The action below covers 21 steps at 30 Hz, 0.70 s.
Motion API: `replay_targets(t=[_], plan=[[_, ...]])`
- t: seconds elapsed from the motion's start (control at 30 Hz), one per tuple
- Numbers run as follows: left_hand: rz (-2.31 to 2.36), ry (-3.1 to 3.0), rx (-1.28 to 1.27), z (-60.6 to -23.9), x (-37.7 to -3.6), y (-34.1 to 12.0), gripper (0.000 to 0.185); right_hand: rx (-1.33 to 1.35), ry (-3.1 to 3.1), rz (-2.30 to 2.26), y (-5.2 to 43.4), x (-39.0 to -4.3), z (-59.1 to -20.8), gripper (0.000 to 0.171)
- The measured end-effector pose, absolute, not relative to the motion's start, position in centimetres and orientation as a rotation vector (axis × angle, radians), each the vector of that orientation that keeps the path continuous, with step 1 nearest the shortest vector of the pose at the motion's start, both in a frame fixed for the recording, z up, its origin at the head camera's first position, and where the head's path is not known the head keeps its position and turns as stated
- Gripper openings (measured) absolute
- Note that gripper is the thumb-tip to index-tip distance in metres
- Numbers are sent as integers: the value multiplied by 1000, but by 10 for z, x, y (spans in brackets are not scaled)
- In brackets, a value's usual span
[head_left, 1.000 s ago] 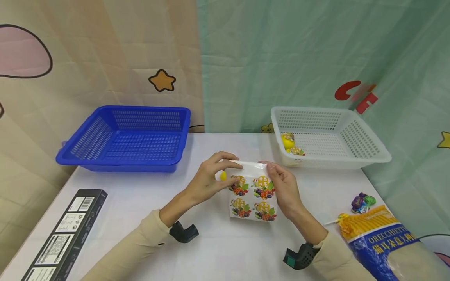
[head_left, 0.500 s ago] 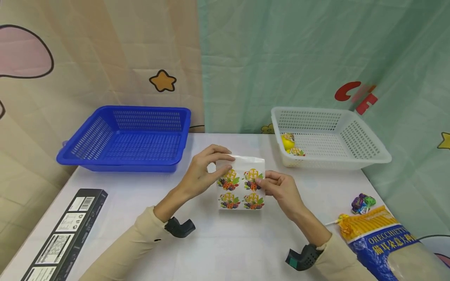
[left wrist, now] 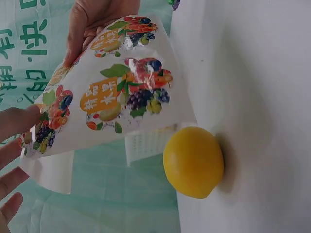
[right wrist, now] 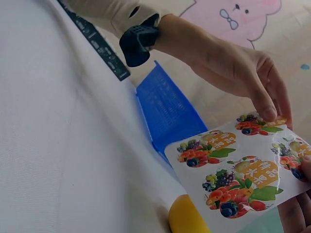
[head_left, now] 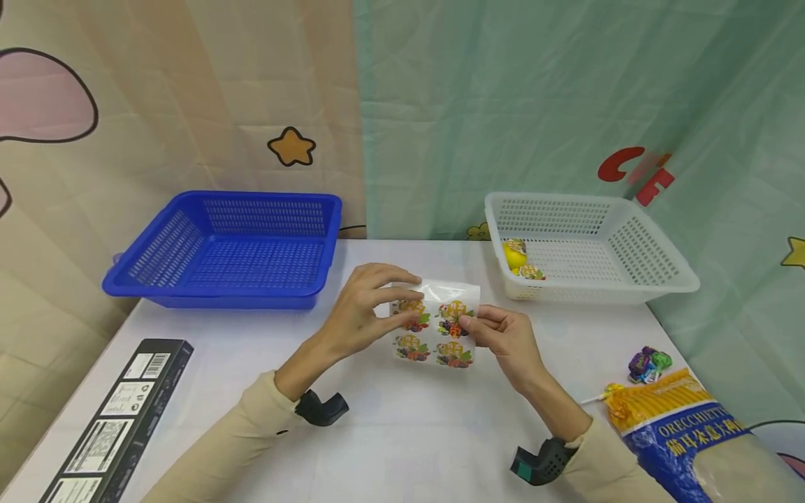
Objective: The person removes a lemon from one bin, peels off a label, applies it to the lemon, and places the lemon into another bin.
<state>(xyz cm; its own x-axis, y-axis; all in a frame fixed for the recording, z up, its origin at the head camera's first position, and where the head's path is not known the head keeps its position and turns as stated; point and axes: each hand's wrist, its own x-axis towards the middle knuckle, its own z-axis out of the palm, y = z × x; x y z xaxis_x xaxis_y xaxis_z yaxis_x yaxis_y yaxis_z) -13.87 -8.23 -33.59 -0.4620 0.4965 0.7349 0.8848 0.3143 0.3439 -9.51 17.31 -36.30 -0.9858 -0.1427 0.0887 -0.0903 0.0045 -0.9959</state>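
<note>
Holding a glossy fruit-print bag (head_left: 435,324) between them, both hands keep it lifted just above the table (head_left: 402,433). The left hand (head_left: 361,311) pinches the bag's upper left corner with curled fingers and thumb; the right hand (head_left: 503,335) pinches its right edge at mid height. The bag is a thin, crinkly white film, roughly square, printed with four fruit clusters, its open mouth turned up and away from the person. A smooth, rounded yellow fruit (left wrist: 193,161) lies on the table directly under the bag's far edge, just beyond the left fingers and nearer that hand. Past the left hand stands a blue perforated basket (head_left: 233,248); past the right, a white one (head_left: 588,244).
</note>
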Motion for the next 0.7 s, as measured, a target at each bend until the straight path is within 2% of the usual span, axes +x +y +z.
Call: replay_targets(t=[0.17, 0.4, 0.57, 0.7], plan=[[-1041, -2017, -1228, -333, -138, -83, 16, -191, 2210, -2162, 173, -95, -362, 28], [-1392, -2055, -1188, -323, -138, -91, 17, -14, 2134, -1983, 178, -91, -382, 36], [-1587, -2275, -1063, -326, -142, -96, 12, -74, 1909, -1759, 176, -72, -411, 37], [-1625, -2425, -955, -333, -148, -96, 11, -204, 2175, -1494, 175, -68, -416, 45]])
